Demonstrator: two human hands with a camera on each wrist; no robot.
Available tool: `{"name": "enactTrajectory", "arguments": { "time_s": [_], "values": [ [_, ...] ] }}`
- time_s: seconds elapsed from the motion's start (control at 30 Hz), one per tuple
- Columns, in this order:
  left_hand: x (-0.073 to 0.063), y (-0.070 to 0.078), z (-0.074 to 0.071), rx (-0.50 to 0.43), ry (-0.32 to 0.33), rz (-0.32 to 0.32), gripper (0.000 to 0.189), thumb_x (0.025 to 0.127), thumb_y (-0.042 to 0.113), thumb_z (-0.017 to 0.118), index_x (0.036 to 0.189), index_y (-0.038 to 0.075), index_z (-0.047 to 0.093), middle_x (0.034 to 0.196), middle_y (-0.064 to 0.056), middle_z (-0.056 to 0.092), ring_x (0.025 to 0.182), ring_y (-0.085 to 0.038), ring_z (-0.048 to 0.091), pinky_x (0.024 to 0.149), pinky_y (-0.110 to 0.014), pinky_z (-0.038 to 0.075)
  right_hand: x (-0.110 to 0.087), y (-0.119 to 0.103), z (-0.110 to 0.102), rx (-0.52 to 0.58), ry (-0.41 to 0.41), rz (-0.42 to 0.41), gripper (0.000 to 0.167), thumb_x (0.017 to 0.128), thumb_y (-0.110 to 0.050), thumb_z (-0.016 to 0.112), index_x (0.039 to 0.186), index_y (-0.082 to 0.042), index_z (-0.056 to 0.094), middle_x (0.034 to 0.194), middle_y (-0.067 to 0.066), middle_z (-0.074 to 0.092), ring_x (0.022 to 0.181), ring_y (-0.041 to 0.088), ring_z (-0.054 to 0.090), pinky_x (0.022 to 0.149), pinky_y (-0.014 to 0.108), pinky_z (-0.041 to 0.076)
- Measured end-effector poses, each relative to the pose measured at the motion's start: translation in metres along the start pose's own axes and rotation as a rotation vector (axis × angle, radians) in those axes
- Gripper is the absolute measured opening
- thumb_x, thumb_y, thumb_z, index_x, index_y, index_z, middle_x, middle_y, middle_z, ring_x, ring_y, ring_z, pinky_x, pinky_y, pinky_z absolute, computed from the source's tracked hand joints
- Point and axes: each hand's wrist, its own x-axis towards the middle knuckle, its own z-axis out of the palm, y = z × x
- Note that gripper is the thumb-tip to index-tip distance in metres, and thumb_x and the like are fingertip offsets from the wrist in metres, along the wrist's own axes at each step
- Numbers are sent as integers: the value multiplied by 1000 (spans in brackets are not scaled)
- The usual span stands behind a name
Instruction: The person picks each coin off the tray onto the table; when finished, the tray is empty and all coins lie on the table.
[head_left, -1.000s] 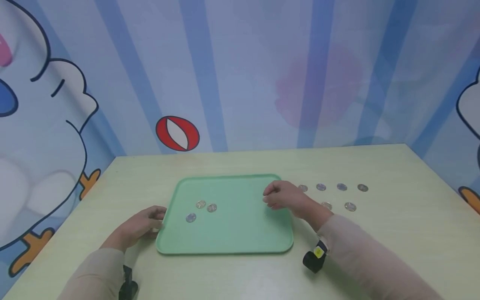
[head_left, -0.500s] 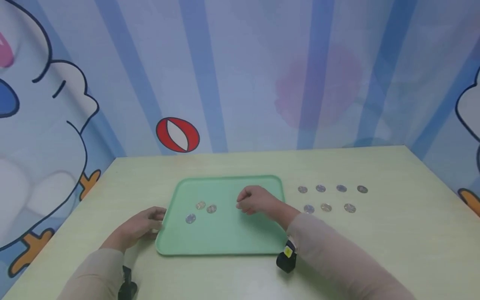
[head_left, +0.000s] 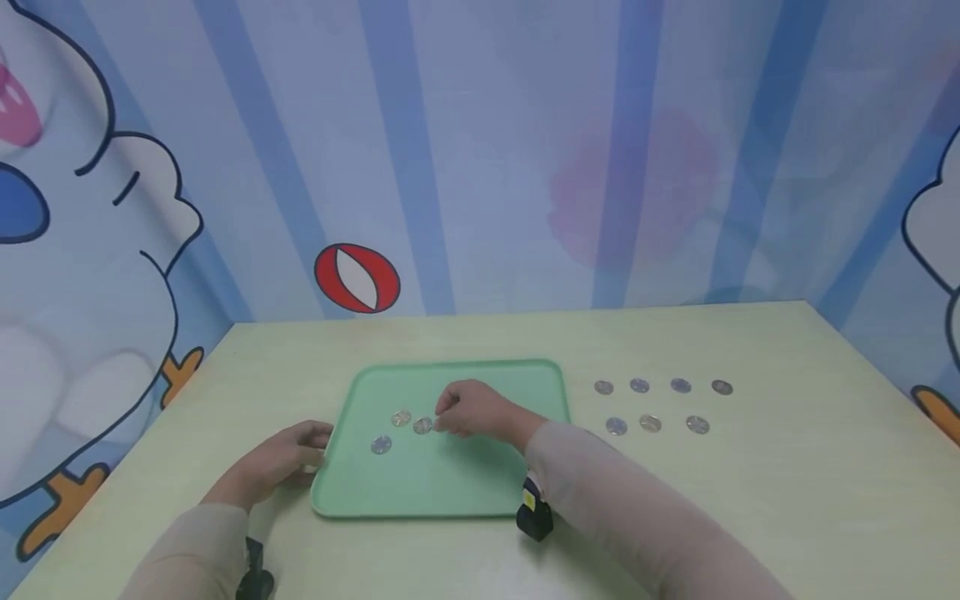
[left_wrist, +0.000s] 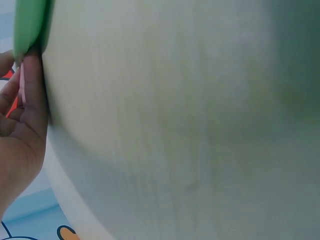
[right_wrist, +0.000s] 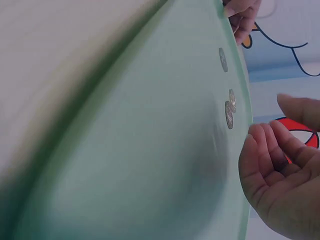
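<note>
A pale green tray [head_left: 450, 492] lies on the table with three silvery coins on it: one nearer the front left [head_left: 381, 445], another behind it [head_left: 401, 418], and a third coin [head_left: 422, 426] just right of that. My left hand [head_left: 281, 457] holds the tray's left rim, its thumb over the edge in the right wrist view. Over the tray, my right hand [head_left: 476, 408] has its fingertips right beside the rightmost of these coins. Its fingers are loosely bent and its thumb stands apart from them in the right wrist view, where nothing shows between them.
Several more coins lie right of the tray in two rows, a back row [head_left: 639, 386] and a front row [head_left: 650, 423]. The light wooden table [head_left: 780, 500] ends at a blue striped backdrop [head_left: 502, 167] with cartoon figures.
My right hand has moved left across the tray, from its right edge to the coins on it. The front-row coins right of the tray have come into full view. My left hand stays put.
</note>
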Motion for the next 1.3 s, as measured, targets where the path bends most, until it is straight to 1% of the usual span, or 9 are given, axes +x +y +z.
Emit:
{"name": "enactTrajectory", "arguments": {
  "time_s": [0.1,0.23,0.4,0.6,0.77,0.9,1.1,1.3],
  "values": [
    [0,0,0,3,1,-2,53,74,1,50,125,-3,35,116,-17,47,103,-31,47,82,-43,45,5,-2,2,-58,-44,15,17,78,-15,61,90,-4,56,79,3,55,69,17,52,62,29,48],
    [0,0,-1,-6,0,1,52,75,1,49,125,-3,36,113,-16,48,101,-29,48,82,-43,45,13,-5,4,-110,-77,26,22,77,-21,63,92,-7,56,80,2,56,72,20,54,62,30,47],
    [0,-1,-1,-9,3,18,51,75,1,48,125,-3,35,114,-16,47,99,-27,49,83,-43,45,24,-5,8,-186,-94,13,22,77,-16,63,95,-5,57,85,3,55,72,18,51,61,28,45],
    [-1,0,-1,-7,-6,22,51,76,2,48,125,-3,35,116,-18,46,100,-28,48,84,-44,44,33,-5,13,-326,-82,16,19,78,-15,62,94,-6,58,86,1,54,74,14,50,62,26,45],
    [-2,2,-1,-4,-13,7,52,76,2,48,126,-3,34,119,-21,43,104,-31,45,84,-44,44,38,-8,15,-455,-70,16,17,77,-17,63,90,-7,59,87,0,54,78,14,49,70,26,44],
    [-2,3,-1,0,-22,2,53,76,2,48,126,-3,33,120,-21,42,104,-31,45,85,-44,43,39,-11,17,-540,-67,9,14,78,-18,63,86,-7,58,85,0,54,78,14,48,71,25,44],
    [-1,4,-3,-4,-41,2,53,77,4,47,127,-3,31,123,-22,40,106,-32,44,85,-44,43,39,-11,17,-565,-58,-4,12,78,-18,62,81,-8,56,80,-2,52,74,13,47,68,24,43],
    [-2,3,-3,-5,-50,-1,54,78,5,47,128,-3,29,124,-23,38,108,-34,42,85,-43,43,40,-11,19,-567,-71,2,11,78,-15,62,82,-8,56,79,-1,51,74,14,46,68,24,43]
  ]
}}
